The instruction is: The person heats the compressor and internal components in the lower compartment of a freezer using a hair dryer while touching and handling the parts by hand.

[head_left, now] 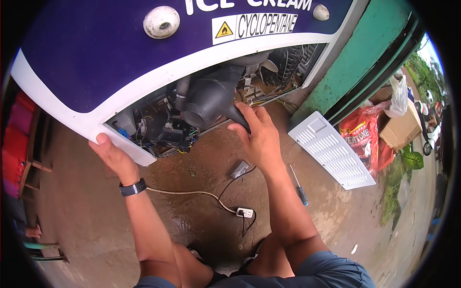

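Observation:
My right hand (257, 132) is wrapped round the handle of a black hair dryer (209, 101), whose body points into the open compartment at the bottom of an ice cream freezer (120, 57). Wires, tubing and a dark compressor part (177, 137) show inside that compartment. With its thumb on top, my left hand (113, 156) grips the white lower corner of the freezer; its other fingers are mostly hidden behind the edge. A black watch is on the left wrist.
A white vented panel (331, 151) lies at the right, beside a red bag (360, 139) and a cardboard box (401, 127). A screwdriver (299, 187), an extension socket (244, 212) with cords, and a grey adapter (240, 169) are on the wet floor.

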`<state>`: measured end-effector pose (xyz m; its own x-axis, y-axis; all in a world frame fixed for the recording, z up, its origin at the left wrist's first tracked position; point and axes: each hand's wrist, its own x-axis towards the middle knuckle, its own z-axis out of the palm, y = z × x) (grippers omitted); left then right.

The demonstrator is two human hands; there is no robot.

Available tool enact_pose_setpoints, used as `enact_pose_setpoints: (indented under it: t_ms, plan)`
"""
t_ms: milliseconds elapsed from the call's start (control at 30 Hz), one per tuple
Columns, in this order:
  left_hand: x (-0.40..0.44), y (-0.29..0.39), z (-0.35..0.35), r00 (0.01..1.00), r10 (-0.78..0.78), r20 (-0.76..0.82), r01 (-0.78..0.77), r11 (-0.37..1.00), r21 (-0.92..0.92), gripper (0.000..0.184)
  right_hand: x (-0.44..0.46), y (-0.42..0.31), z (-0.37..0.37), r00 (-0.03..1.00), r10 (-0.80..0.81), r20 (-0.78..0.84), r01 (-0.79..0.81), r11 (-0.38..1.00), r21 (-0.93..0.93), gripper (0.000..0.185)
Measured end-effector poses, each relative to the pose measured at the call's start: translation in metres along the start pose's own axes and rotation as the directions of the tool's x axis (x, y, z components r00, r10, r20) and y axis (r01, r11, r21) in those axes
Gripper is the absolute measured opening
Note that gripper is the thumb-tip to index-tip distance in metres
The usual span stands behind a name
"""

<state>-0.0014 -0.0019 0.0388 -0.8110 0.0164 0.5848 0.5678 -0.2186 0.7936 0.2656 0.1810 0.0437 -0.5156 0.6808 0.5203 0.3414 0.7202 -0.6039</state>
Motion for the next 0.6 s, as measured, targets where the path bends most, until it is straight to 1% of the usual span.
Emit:
enact_pose_setpoints:
  t_ms: [133,200,333,367,400,433,467,533,600]
  plan:
    - [-0.001,0.005,0.003,1.0,0.029,-0.005,-0.029,1.0,-0.007,0.098,-0.004,-0.008,0.002,1.0,0.029,-0.008,-0.03,0.999,-0.034,0.048]
    - [-0.001,0.001,-0.002,1.0,-0.027,0.015,0.027,1.0,0.004,0.098,-0.005,-0.012,0.0,0.999,0.041,-0.002,-0.041,0.999,-0.036,0.049]
    - [-0.002,0.004,-0.001,0.999,-0.033,0.01,0.033,0.999,0.007,0.096,-0.006,-0.013,-0.001,0.998,0.056,0.015,-0.055,0.998,-0.024,0.049]
    - [-0.002,0.005,0.0,1.0,-0.015,-0.006,0.015,1.0,0.014,0.092,-0.007,-0.013,-0.001,0.998,0.055,0.018,-0.054,0.998,-0.027,0.049]
    - [-0.002,0.006,0.001,1.0,0.003,-0.02,-0.003,1.0,0.022,0.087,-0.007,-0.013,-0.001,0.997,0.071,0.022,-0.071,0.997,0.014,0.049]
    - [-0.003,0.005,0.001,1.0,0.002,-0.021,-0.001,1.0,0.022,0.087,-0.007,-0.013,-0.001,0.996,0.088,0.027,-0.089,0.994,0.055,0.049]
    - [-0.003,0.004,0.001,1.0,-0.002,-0.025,0.003,1.0,0.026,0.087,-0.008,-0.011,0.0,0.996,0.088,0.028,-0.09,0.994,0.055,0.049]
    - [-0.001,0.0,-0.001,1.0,-0.006,-0.03,0.007,1.0,0.029,0.087,-0.008,-0.003,0.003,0.998,0.067,0.009,-0.067,0.985,0.161,0.047]
    - [0.001,-0.005,-0.002,0.999,0.034,-0.036,-0.032,0.999,0.039,0.086,-0.008,0.002,0.005,0.999,0.037,-0.012,-0.034,0.982,0.185,0.046]
